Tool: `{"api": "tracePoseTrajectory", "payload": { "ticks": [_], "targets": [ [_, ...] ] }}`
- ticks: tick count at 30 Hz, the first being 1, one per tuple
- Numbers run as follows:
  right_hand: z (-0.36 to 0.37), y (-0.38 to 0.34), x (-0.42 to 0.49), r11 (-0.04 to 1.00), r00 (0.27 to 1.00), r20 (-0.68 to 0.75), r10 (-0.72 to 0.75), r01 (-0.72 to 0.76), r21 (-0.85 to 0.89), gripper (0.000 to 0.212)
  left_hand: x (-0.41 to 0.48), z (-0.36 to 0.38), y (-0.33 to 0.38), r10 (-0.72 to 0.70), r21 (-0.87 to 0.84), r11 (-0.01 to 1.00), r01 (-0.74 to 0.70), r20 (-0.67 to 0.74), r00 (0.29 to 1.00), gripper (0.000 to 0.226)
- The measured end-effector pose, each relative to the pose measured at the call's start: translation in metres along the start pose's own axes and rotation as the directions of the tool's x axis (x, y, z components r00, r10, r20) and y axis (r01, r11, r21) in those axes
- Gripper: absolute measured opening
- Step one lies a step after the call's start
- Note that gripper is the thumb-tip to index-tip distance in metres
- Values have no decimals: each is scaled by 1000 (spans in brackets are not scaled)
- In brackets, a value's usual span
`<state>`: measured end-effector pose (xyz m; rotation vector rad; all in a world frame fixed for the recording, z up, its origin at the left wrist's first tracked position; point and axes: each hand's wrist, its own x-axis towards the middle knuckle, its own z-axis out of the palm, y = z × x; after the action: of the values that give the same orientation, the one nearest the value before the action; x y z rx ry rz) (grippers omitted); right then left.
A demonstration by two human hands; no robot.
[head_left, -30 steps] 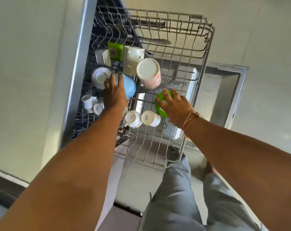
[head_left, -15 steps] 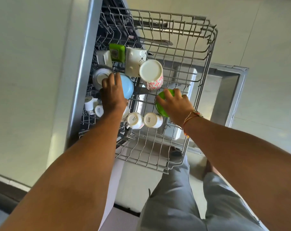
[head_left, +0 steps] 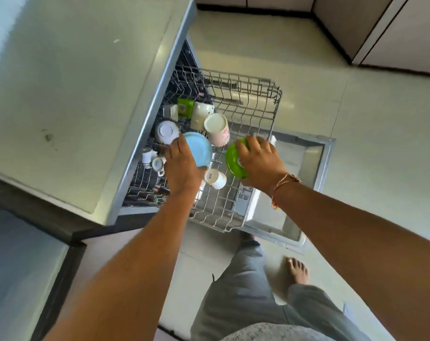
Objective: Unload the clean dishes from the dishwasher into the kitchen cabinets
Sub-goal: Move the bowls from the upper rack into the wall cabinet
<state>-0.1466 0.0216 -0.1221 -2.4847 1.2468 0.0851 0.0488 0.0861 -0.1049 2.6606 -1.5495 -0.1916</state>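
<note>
The left hand (head_left: 182, 166) grasps the blue bowl (head_left: 199, 149) by its near rim, fingers curled over the edge, at the middle of the wire rack (head_left: 274, 104). The right hand (head_left: 260, 163) wraps its fingers over the upturned green bowl (head_left: 233, 159) at the rack's right side, above the open dishwasher door (head_left: 305, 173). Between the two hands a small white cup (head_left: 215, 178) lies on its side on the rack's wires. Further into the rack stands a flower-patterned cup (head_left: 217, 129), mouth down and tilted. An upturned white bowl (head_left: 166, 131) sits at the rack's left edge, just under the counter (head_left: 73, 94).
</note>
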Motion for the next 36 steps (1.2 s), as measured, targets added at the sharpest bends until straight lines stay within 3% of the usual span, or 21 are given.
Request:
{"api": "tracePoseTrajectory", "payload": {
  "ticks": [5,10,14,19,26,32,36],
  "targets": [
    [-70,10,-71,944,987,-114,112,-70,323,106,-87,-59,35,-41,-105,994,27,-140,989,106],
    [-133,-11,-122,950,971,-238,-39,110,293,107,-159,-126,38,-101,-212,977,33,-319,942,104],
    [-176,-63,-141,937,927,-337,-167,255,239,109,-203,-185,8,-211,-260,961,97,-459,863,105],
    [-214,-168,-162,838,815,-460,-352,493,234,107,-261,-262,-68,-357,-300,929,215,-578,734,107],
    [-240,-356,-197,610,592,-596,-543,766,204,101,-353,-345,-202,-509,-378,860,343,-688,518,112],
    [-252,-521,-236,410,447,-655,-609,885,222,103,-432,-414,-325,-554,-437,821,368,-764,329,111],
    [-278,-619,-249,331,379,-728,-572,918,218,106,-460,-477,-397,-511,-403,838,368,-816,270,105]
  ]
}}
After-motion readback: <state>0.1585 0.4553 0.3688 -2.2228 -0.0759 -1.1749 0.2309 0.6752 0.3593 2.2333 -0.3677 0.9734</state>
